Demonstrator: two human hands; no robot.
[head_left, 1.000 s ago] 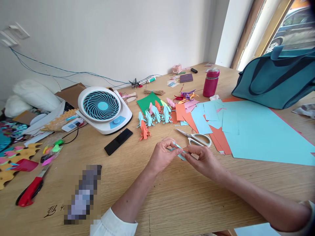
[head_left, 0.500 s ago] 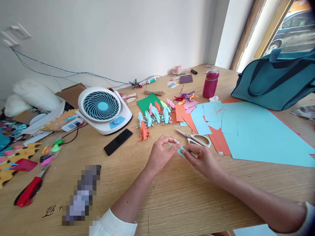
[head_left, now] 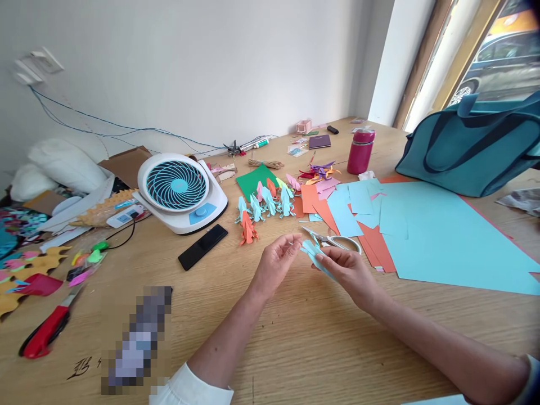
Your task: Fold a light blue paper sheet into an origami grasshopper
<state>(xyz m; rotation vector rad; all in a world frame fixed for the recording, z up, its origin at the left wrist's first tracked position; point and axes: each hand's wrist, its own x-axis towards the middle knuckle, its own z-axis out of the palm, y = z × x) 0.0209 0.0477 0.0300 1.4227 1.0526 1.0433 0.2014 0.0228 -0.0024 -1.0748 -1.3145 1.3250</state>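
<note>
A small folded piece of light-blue paper [head_left: 315, 252] is held above the table between my hands. My right hand [head_left: 352, 275] pinches its right part between thumb and fingers. The fingertips of my left hand [head_left: 274, 264] are pinched together at its left end, where a thin strip seems to stick out; the exact contact is hard to see. White-handled scissors [head_left: 346, 243] lie on the table just behind the paper. Farther back stand several folded paper figures, light-blue ones [head_left: 256, 208] and an orange one [head_left: 248, 228] in front.
Light-blue sheets [head_left: 439, 242] and orange pieces [head_left: 375, 244] spread at the right. A magenta bottle [head_left: 361, 152] and a teal bag [head_left: 468, 149] stand behind them. At the left are a white fan [head_left: 177, 185], a black phone [head_left: 203, 246] and a red-handled knife [head_left: 46, 332].
My left fingers have drawn slightly left and closed together at the paper's end. The folded paper has turned, so more of it shows in my right hand.
</note>
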